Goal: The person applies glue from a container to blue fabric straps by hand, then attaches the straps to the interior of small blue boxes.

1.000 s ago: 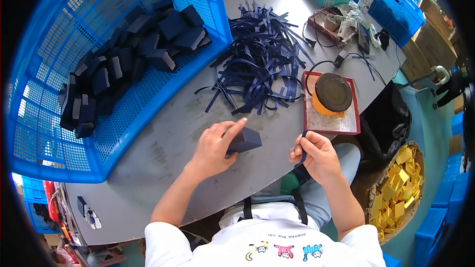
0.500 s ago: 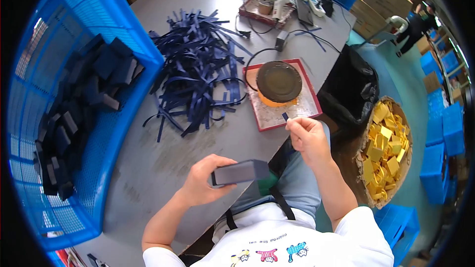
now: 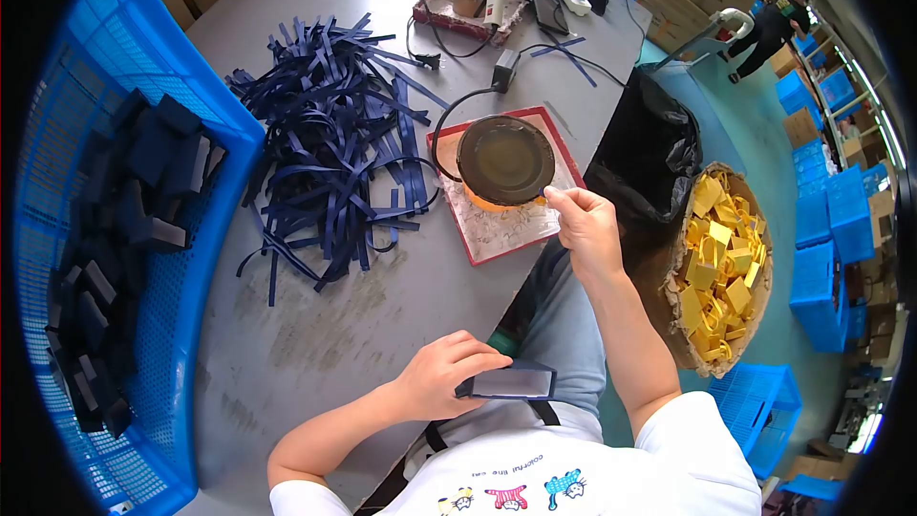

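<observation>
My left hand is closed around a small navy box, held low in front of my lap near the table edge. The box's pale grey interior shows. My right hand pinches a short navy ribbon, mostly hidden by the fingers, with its tip right at the rim of a round pot. Brownish liquid fills this dark-topped pot, whose lower side is orange. Under it lies a red-rimmed tray with a stained white base.
Loose navy ribbons pile up on the grey table. At left, a blue crate holds several navy boxes. A black bag and a sack of yellow pieces stand at right. Cables cross the table's far side; another person stands beyond.
My right hand has brought the ribbon to the pot's rim. My left hand has lowered the box toward my lap and turned it. The view has shifted slightly.
</observation>
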The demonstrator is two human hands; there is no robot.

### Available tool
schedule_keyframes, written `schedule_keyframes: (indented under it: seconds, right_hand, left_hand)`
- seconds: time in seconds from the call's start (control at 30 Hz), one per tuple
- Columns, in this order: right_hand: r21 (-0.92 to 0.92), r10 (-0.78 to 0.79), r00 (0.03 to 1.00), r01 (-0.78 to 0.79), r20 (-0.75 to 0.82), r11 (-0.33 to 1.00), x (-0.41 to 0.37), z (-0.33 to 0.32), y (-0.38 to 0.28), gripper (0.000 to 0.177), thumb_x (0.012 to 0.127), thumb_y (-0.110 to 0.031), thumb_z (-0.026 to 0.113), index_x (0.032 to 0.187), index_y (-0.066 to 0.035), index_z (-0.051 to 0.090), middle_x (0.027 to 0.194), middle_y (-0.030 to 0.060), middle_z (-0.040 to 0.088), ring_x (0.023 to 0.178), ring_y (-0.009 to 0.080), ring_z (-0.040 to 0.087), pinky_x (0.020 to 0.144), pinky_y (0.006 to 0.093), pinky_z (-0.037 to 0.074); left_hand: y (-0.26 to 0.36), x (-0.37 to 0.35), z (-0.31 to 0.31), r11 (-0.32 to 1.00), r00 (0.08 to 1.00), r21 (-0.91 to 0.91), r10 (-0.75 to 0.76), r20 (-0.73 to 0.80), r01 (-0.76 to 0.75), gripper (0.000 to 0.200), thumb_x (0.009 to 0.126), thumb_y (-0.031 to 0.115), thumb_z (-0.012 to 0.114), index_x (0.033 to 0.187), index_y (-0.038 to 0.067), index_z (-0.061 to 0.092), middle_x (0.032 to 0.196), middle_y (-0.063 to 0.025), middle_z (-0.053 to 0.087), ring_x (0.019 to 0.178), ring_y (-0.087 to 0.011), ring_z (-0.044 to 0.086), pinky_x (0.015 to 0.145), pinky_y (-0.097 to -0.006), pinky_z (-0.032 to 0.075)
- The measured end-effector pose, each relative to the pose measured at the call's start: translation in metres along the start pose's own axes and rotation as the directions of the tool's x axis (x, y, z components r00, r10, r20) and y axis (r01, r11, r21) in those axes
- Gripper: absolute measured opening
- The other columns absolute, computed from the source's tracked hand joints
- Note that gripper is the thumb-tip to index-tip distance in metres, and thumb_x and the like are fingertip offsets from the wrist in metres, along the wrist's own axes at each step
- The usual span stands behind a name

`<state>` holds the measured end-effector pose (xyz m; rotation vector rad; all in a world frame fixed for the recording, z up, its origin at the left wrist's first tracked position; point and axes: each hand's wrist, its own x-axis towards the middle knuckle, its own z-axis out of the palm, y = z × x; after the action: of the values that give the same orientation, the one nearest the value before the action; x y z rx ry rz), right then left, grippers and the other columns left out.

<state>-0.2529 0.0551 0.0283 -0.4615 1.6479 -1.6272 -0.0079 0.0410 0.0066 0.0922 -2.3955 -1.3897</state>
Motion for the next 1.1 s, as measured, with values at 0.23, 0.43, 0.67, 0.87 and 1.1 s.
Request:
schedule_keyframes:
  seconds: [0.23,0.43,0.67,0.87,1.1]
  right_hand:
    - [-0.006,-0.006,1.000,0.006,-0.020,1.000,0.007,0.002,0.004,0.020,0.076,-0.017,0.070,0.069,-0.001,0.061,0.057,-0.0057,0.048,0.049,0.0015,0.034,0.045,0.0196,0.025]
    - [-0.053,-0.040,0.998,0.038,-0.042,0.998,0.010,0.002,0.011,0.018,0.075,-0.014,0.070,0.068,-0.001,0.061,0.060,-0.0042,0.051,0.054,0.0026,0.039,0.050,0.0201,0.031]
    - [-0.048,0.007,1.000,-0.008,-0.022,0.999,-0.004,-0.014,0.003,0.016,0.080,-0.013,0.066,0.070,-0.005,0.056,0.053,-0.0076,0.040,0.042,0.0005,0.028,0.039,0.0182,0.019]
    - [0.161,0.084,0.953,-0.135,0.290,0.978,-0.034,-0.021,-0.023,0.015,0.080,-0.010,0.065,0.069,-0.006,0.056,0.054,-0.0069,0.042,0.044,0.0013,0.030,0.040,0.0189,0.020]
    - [-0.318,0.105,0.758,0.141,0.644,0.938,-0.075,-0.005,-0.064,0.014,0.075,-0.010,0.069,0.070,-0.001,0.061,0.061,-0.0034,0.053,0.053,0.0009,0.041,0.048,0.0171,0.031]
  left_hand:
    - [0.001,-0.002,0.000,1.000,1.000,0.001,0.024,0.000,-0.024,0.054,0.051,0.001,0.073,0.103,0.006,0.060,0.096,-0.0080,0.061,0.082,-0.0243,0.056,0.070,-0.0320,0.048]
    - [0.000,-0.005,0.004,1.000,1.000,-0.021,-0.014,-0.013,0.013,0.057,0.051,0.002,0.073,0.105,0.006,0.059,0.097,-0.0083,0.061,0.084,-0.0250,0.056,0.073,-0.0335,0.047]
    - [0.006,-0.007,-0.018,0.939,0.965,-0.310,-0.206,-0.161,0.148,0.048,0.062,0.005,0.076,0.106,0.005,0.055,0.099,-0.0099,0.061,0.085,-0.0212,0.060,0.076,-0.0310,0.046]
    - [0.007,0.009,-0.057,0.733,0.906,-0.655,-0.385,-0.177,0.183,0.067,0.068,0.004,0.072,0.127,0.003,0.041,0.095,-0.0083,0.060,0.088,-0.0139,0.057,0.083,-0.0289,0.043]
    - [0.011,0.002,-0.064,0.728,0.920,-0.663,-0.360,-0.154,0.174,0.058,0.069,0.007,0.073,0.120,-0.001,0.047,0.096,-0.0104,0.062,0.087,-0.0127,0.059,0.080,-0.0250,0.046]
